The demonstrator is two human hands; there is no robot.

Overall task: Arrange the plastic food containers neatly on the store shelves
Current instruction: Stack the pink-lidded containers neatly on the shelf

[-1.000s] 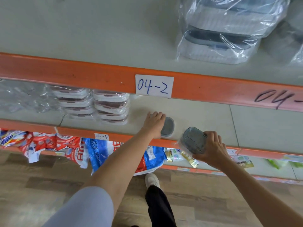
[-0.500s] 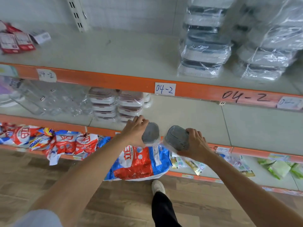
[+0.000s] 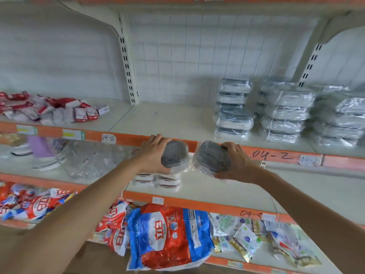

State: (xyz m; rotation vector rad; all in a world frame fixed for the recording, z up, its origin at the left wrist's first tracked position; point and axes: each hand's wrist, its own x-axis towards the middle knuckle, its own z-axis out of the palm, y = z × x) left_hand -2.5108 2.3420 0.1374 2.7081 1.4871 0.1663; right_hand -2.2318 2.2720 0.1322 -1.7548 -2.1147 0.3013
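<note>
Two tubs up | my left hand (image 3: 156,153) grips one tub (image 3: 173,155), my right hand (image 3: 237,163) the other tub (image 3: 212,158), side by side at the shelf edge (image 3: 276,155) | stacks (image 3: 235,109) done beyond my right | both still to place | bare shelf past my left, white back wall.

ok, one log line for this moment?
left hand: grips gray-lidded container | right hand: grips second container | both raised at the 04-2 shelf edge
</note>
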